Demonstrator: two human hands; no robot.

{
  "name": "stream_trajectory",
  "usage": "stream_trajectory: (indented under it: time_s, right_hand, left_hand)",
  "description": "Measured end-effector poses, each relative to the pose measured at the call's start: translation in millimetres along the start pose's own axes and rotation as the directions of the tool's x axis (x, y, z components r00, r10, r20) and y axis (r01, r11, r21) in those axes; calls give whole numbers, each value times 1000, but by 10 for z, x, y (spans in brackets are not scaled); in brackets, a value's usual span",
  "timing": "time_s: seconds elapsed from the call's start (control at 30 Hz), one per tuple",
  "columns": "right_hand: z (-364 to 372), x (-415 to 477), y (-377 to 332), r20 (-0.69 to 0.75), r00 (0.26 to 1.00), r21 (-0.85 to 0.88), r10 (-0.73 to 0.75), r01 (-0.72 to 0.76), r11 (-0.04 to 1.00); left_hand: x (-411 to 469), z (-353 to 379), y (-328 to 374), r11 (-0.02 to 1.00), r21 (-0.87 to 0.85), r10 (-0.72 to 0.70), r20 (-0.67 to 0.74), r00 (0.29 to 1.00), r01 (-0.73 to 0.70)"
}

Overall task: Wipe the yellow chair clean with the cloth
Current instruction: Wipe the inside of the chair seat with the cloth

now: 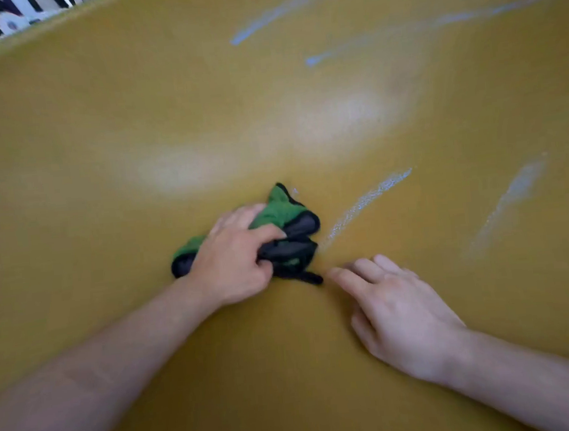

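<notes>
Yellow chair (96, 128) cropped, cloth (284, 212) half hidden under left hand (232, 264)

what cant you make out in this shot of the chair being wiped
Head view: much of the cloth is hidden under the gripping left hand.
The yellow chair fills the frame; its shape and legs are cut off by the edges.
Top left, the objects behind it: blurred, cut off.
The pale streaks: blurred; wet or dry unclear.
Whether the right hand touches the chair: the angle hides it.
</notes>
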State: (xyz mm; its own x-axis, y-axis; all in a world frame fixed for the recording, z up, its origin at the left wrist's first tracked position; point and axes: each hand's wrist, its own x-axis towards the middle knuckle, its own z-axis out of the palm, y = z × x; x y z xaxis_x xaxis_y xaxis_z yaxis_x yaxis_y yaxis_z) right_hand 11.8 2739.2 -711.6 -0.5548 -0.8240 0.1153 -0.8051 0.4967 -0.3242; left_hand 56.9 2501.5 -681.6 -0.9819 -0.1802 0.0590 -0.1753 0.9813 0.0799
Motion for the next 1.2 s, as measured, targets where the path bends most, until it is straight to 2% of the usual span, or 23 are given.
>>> stream_trajectory:
  time_s: [0.1, 0.17, 0.2, 0.27, 0.33, 0.37, 0.4, 0.47, 0.5, 0.53, 0.6, 0.63, 0.7, 0.77, 0.8, 0.87, 0.93, 1.0, 1.03, 1.07, 1.1, 1.17, 1.2]
  right_hand:
    - [-10, -24, -22, 27, 998, 22, -57, 57, 998]
    - [-2, -38, -38, 22, 994, 1, -106, 106, 994]
    - [0, -37, -30, 15, 993, -7, -118, 118, 993]
    - [12, -31, -18, 14, 991, -17, -130, 131, 991]
    - [36, -44, -18, 23, 989, -30, -146, 146, 989]
    - [35, -42, -14, 22, 989, -33, -146, 146, 989]
    - [27, -33, -14, 22, 989, -36, -148, 149, 988]
    - [18, -21, -28, 38, 986, -44, -162, 163, 986]
    - [22, -24, -33, 43, 986, -38, -162, 164, 986]
    - [24, -23, -32, 40, 986, -29, -161, 162, 986]
    - [24, -11, -27, 36, 986, -34, -164, 165, 986]
    - [26, -5, -27, 37, 985, -42, -169, 170, 985]
    - [39, -5, -16, 36, 986, -44, -166, 167, 985]
    - [48, -7, -1, 20, 987, -40, -159, 159, 986]
    - [46, -8, 6, 9, 987, -34, -159, 160, 987]
    - [35, -15, 9, -1, 985, -9, -172, 172, 985]
    - [28, -28, 8, -2, 982, 7, -190, 190, 982]
    - [37, -34, 6, -11, 977, -6, -211, 211, 977]
    - [42, -32, 6, -16, 976, -12, -218, 217, 976]
    - [52, -29, 13, -21, 974, -17, -226, 225, 974]
    - [64, -32, 23, -27, 973, -19, -229, 228, 973]
    - [69, -38, 32, -39, 973, -22, -227, 226, 974]
    - [68, -35, 29, -47, 972, -28, -230, 229, 973]
  left_hand:
    - [-536, -32, 162, 959, -129, 277, 235, 932, -252]
    - [-336, -183, -140, 909, 62, 386, 250, 888, -413]
    - [-111, -264, -363, 897, 192, 363, 195, 911, -399]
    - [363, -491, -767, 934, 332, 142, -4, 990, -133]
    - [603, -565, -827, 954, 241, -132, -192, 972, 177]
    - [618, -480, -699, 953, 187, -195, -226, 955, 239]
    - [549, -347, -527, 965, 152, -183, -202, 962, 215]
    - [181, -47, -150, 995, 76, 62, -50, 997, -58]
    - [-32, 62, -6, 985, 8, 174, 64, 983, -175]
    - [-144, 73, 53, 967, 7, 252, 142, 957, -256]
    - [64, -66, -81, 912, 132, 368, 151, 918, -388]
    - [296, -148, -192, 907, 240, 327, 116, 938, -346]
    - [791, -364, -354, 922, 381, 97, -53, 994, -69]
    - [1000, -406, -272, 952, 272, -99, -166, 981, 142]
    - [959, -330, -153, 960, 253, -83, -160, 984, 122]
    - [628, -89, 88, 957, 246, 161, -12, 987, -153]
    - [217, 107, 195, 860, 119, 481, 139, 866, -497]
    - [292, -49, -11, 745, 198, 584, 267, 766, -637]
    - [506, -195, -202, 757, 321, 509, 257, 822, -569]
    - [735, -381, -386, 827, 427, 324, 168, 931, -365]
    - [940, -546, -558, 866, 479, 176, -24, 984, -143]
    - [1091, -660, -606, 919, 340, -96, -303, 948, 202]
    - [1037, -571, -488, 927, 306, -114, -317, 941, 215]
